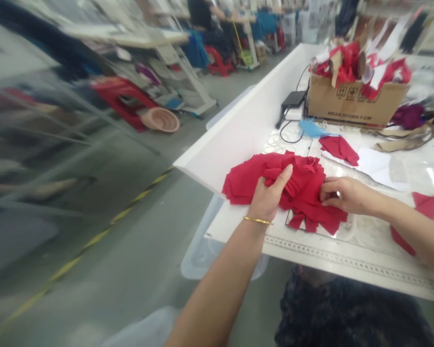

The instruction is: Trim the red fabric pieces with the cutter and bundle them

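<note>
Cardboard box (358,103) is packed with red fabric scraps (347,67) and white paper strips (379,77); red cloth pieces (304,193) are heaped on the white table (238,144) in front of that box. The heap is gripped by the left hand (267,197), pinched between thumb and curled fingers, and pressed by the right hand (347,195), fingers held together. A black power adapter (292,100) is placed just beside the box, and a plastic tub (202,250) is set under the table edge nearest the heap.
</note>
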Demonstrator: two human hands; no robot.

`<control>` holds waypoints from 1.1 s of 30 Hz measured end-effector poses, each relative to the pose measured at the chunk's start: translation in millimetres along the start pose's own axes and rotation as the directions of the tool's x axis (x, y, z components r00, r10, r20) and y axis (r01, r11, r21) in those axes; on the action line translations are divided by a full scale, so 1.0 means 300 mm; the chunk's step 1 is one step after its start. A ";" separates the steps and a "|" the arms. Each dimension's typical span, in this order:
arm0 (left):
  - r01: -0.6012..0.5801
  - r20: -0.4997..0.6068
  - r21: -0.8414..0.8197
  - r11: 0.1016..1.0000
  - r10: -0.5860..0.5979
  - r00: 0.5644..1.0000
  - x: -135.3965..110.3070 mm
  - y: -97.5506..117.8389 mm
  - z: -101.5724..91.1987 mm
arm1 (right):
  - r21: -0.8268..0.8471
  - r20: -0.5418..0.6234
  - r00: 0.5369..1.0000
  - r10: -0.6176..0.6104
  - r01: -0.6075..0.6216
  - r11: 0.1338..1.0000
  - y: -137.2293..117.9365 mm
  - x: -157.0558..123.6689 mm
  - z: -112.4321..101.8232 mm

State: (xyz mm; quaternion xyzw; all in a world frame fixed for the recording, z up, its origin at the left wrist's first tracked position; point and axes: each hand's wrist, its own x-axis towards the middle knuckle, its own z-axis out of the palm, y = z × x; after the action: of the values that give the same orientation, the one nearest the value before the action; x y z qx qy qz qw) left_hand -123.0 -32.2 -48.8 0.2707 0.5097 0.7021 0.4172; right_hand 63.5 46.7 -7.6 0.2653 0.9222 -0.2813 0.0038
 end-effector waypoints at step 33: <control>-0.151 0.142 0.196 0.969 0.124 0.982 -0.027 0.047 0.023 | -0.087 -0.239 0.971 0.005 -0.027 0.996 -0.075 0.018 -0.056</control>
State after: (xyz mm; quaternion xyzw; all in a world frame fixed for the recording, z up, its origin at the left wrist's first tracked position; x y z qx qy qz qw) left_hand -117.6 -37.7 -32.9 0.3918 0.5318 0.6539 0.3689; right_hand 50.1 42.4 17.5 0.3042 0.9254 -0.2059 -0.0929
